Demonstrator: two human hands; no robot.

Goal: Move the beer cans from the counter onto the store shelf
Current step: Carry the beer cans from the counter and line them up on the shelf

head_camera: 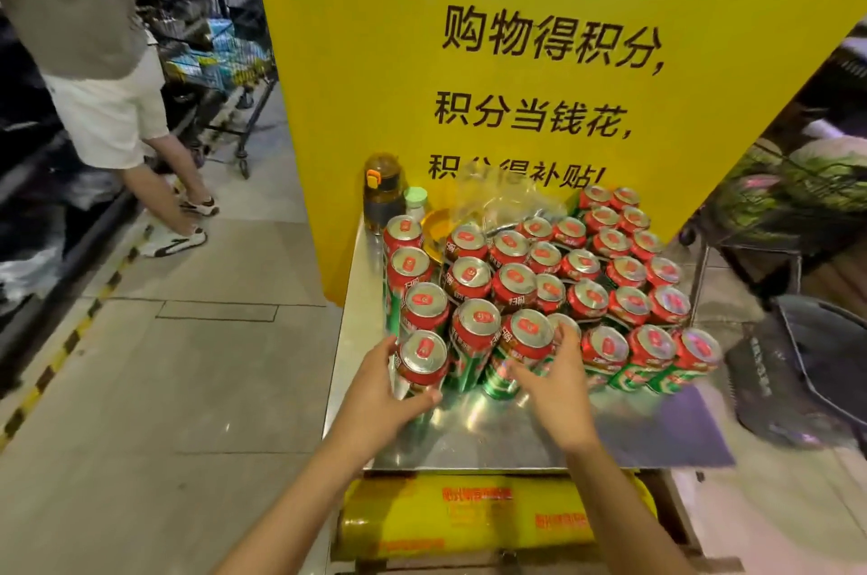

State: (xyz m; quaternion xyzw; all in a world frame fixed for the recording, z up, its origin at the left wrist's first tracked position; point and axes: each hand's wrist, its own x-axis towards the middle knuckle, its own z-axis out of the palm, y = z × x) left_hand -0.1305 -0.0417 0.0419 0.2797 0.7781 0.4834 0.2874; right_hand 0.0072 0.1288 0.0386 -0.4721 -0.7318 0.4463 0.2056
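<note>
Dozens of cans (530,288) crowd the counter (492,429). Your left hand (375,391) curls round the can at seven o'clock (421,361); your right hand (556,380), fingers spread, touches one beside it. You're picking up: close the right, lift both, find the unseen shelf.

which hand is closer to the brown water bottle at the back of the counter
Left. The left hand grips a front can on the bottle's side of the counter; the right hand sits further right, at the front cans.
</note>
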